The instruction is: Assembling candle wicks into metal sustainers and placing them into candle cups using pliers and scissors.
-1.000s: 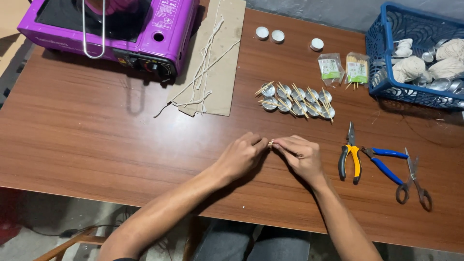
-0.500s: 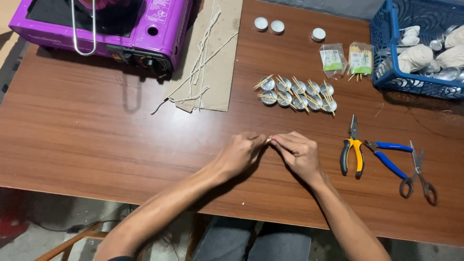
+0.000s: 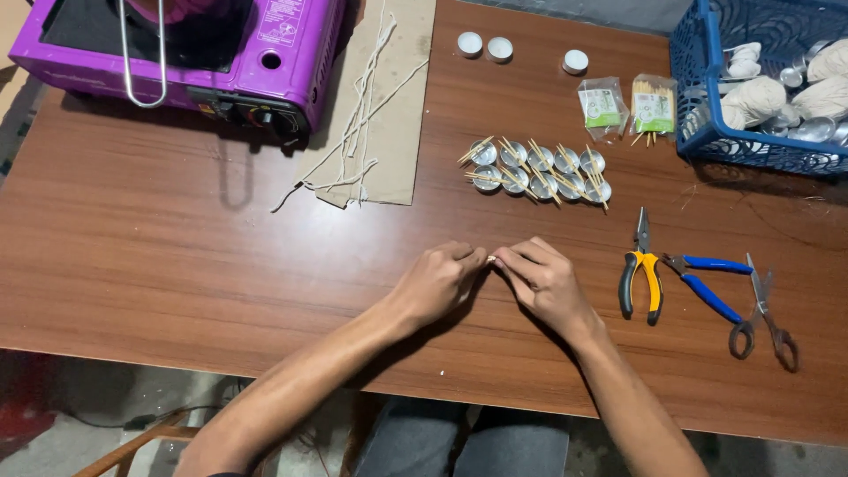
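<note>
My left hand and my right hand meet at the fingertips over the brown wooden table. Between the pinched fingers sits a tiny pale object, too small to identify. Both hands rest on the tabletop near its front edge. Beyond them lie two rows of small metal tealight cups with thin wooden sticks laid across them.
A purple portable gas stove stands back left, beside cardboard with wick strings. Yellow-handled pliers, blue-handled pliers and scissors lie right. A blue basket, stick packets and three tealights are at the back.
My hands stay pinched together at the same spot on the table. Only the view has shifted slightly.
</note>
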